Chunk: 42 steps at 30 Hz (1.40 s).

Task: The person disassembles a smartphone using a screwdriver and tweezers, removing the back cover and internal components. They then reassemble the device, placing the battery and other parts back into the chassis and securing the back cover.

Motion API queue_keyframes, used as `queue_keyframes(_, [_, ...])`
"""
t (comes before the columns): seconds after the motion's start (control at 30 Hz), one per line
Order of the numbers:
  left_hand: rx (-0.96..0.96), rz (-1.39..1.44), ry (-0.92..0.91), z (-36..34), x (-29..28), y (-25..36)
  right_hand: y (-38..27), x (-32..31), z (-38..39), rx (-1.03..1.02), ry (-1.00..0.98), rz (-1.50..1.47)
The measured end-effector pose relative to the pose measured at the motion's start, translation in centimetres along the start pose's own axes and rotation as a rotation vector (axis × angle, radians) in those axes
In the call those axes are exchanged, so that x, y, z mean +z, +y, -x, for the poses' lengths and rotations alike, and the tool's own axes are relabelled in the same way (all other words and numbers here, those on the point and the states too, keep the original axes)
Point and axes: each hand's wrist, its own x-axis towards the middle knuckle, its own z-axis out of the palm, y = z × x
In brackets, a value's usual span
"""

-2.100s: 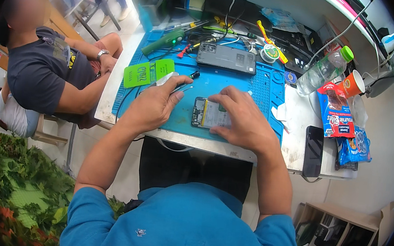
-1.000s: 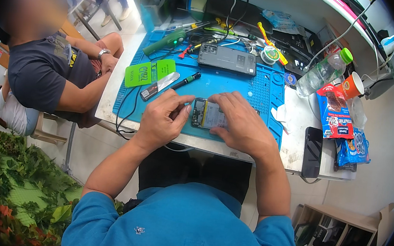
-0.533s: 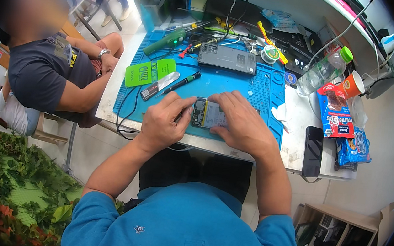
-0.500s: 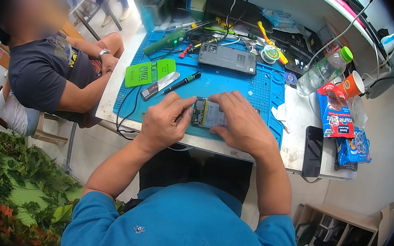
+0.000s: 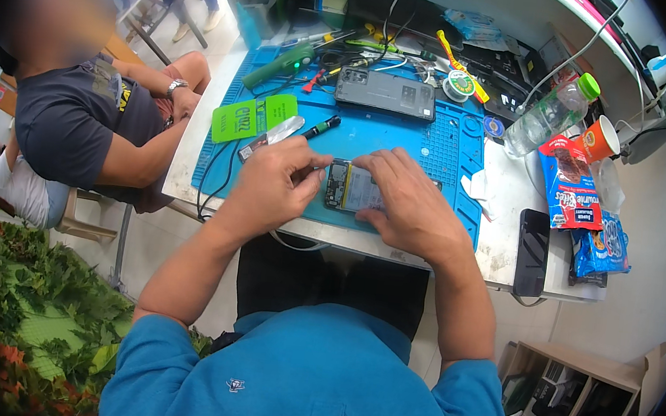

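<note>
An opened phone (image 5: 358, 188) lies on the blue work mat (image 5: 453, 180) near the table's front edge, its battery and circuit board exposed. My right hand (image 5: 410, 204) grips its right part, fingers along the far edge and thumb at the near edge. At the phone's left end is my left hand (image 5: 270, 185), its index finger touching the far left corner and its thumb bent in below. Whether anything small sits between those fingers is hidden. Just beyond that hand are a black pen-like screwdriver (image 5: 323, 126) and a silvery flat piece (image 5: 284, 131), both partly covered.
Farther back lie a dark phone back cover (image 5: 385, 94), a green handheld tool (image 5: 279, 68), a green card (image 5: 253, 118) and a solder spool (image 5: 459, 86). On the right are a bottle (image 5: 553, 117), a paper cup (image 5: 597, 138), snack packs (image 5: 569, 184) and a black phone (image 5: 532, 253). Someone sits at left (image 5: 75, 116).
My left hand has shifted slightly away from me and to the left, now covering more of the screwdriver and silvery piece. My right hand stays on the opened phone.
</note>
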Motion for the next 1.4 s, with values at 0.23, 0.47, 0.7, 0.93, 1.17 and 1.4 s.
queue_keyframes(0.23, [-0.166,0.108,-0.379,-4.3,-3.6,-1.0,-0.1,-0.3,-0.3,0.000,-0.033,0.010])
queue_keyframes(0.47, [-0.126,0.067,-0.558,-6.9,-4.9,-1.4,-0.1,-0.3,-0.3,0.008,-0.039,0.001])
queue_keyframes(0.7, [-0.346,0.284,-0.760,-9.8,-5.6,-2.8,-0.1,-0.5,-0.4,0.027,-0.067,0.004])
queue_keyframes(0.93, [-0.288,0.225,-0.764,-9.1,-5.8,-2.2,0.3,-0.4,-0.4,0.032,-0.071,-0.005])
queue_keyframes(1.17, [0.054,-0.021,-0.314,-3.1,-2.0,-1.3,0.8,-0.2,-0.5,0.007,-0.053,-0.014])
queue_keyframes(1.4, [-0.149,0.127,-0.052,0.1,-0.8,-0.7,0.4,-0.2,-0.4,0.044,-0.070,-0.019])
